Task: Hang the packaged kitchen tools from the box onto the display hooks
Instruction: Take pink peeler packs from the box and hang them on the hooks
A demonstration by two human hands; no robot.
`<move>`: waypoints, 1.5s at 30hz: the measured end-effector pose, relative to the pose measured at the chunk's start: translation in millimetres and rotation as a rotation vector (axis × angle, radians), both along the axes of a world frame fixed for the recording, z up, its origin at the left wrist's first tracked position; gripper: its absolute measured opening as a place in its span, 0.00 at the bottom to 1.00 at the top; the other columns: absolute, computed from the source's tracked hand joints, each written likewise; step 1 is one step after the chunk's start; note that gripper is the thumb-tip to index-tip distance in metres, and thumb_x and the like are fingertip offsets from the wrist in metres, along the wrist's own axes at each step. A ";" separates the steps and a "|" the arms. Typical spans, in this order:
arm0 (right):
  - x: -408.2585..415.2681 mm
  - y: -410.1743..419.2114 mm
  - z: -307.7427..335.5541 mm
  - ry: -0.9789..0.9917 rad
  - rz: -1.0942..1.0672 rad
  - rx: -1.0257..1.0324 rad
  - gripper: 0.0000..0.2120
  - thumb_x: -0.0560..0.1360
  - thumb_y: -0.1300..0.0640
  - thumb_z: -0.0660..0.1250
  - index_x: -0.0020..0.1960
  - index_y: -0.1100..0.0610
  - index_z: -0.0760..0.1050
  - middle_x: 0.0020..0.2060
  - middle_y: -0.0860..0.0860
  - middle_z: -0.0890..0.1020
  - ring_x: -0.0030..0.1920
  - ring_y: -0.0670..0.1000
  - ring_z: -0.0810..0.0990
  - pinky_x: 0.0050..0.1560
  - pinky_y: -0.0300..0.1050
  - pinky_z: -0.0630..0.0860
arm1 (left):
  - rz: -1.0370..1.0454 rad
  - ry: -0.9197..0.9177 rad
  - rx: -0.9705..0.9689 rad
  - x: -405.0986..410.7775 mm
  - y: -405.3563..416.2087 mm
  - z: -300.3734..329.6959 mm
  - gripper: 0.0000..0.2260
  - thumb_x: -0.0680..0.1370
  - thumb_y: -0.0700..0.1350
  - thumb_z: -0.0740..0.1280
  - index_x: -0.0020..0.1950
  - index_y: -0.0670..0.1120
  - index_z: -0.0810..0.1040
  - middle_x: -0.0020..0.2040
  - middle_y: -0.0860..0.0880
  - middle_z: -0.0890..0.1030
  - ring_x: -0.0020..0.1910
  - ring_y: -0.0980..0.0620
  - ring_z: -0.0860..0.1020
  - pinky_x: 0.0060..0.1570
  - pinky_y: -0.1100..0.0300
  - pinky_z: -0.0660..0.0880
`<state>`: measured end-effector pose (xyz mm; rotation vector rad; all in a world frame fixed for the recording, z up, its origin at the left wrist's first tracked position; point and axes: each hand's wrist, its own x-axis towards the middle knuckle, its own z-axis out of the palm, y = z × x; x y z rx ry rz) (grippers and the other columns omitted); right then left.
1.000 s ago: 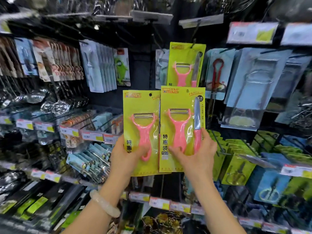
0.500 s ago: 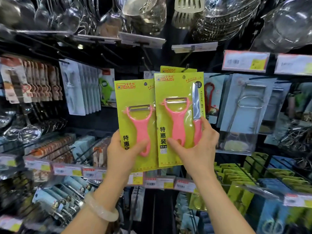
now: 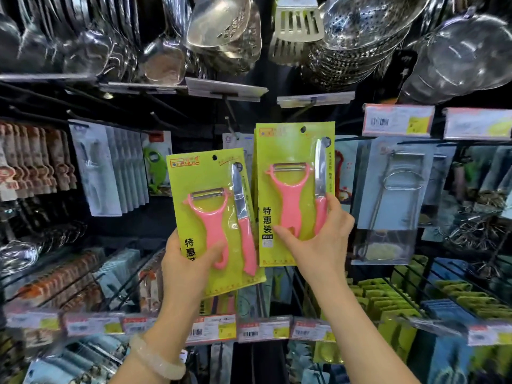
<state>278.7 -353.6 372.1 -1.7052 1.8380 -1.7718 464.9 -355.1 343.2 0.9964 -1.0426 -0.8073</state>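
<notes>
Two yellow-green packaged sets, each holding a pink peeler and a pink-handled knife, are up in front of the hook wall. My left hand [image 3: 188, 261] grips the lower left peeler pack [image 3: 205, 184] by its bottom, tilted slightly. My right hand [image 3: 318, 242] holds the right peeler pack [image 3: 288, 145] higher, upright, its hang hole near the bare display hook [image 3: 230, 112] under the price tag. Another identical pack seems to hang just behind it. The box is out of view.
Steel ladles, a slotted turner [image 3: 296, 26] and strainers [image 3: 368, 31] hang overhead. Packaged tools fill hooks on both sides: white packs [image 3: 110, 167] left, a clear pack with a wire tool [image 3: 393, 200] right. Price tag rails [image 3: 249, 328] run below, with green packs [image 3: 388, 300] on low hooks.
Both packs have gone up toward the upper hooks and the view has tilted upward. The right pack rose higher and apart from the left one, which now shows its knife.
</notes>
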 end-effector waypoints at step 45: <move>-17.1 9.2 14.2 -0.068 0.229 -0.051 0.40 0.71 0.50 0.72 0.76 0.48 0.53 0.70 0.42 0.61 0.65 0.35 0.57 0.66 0.37 0.57 | -0.157 -0.290 -0.274 -82.0 -4.3 34.6 0.35 0.75 0.45 0.69 0.77 0.55 0.53 0.74 0.61 0.59 0.70 0.65 0.58 0.65 0.69 0.56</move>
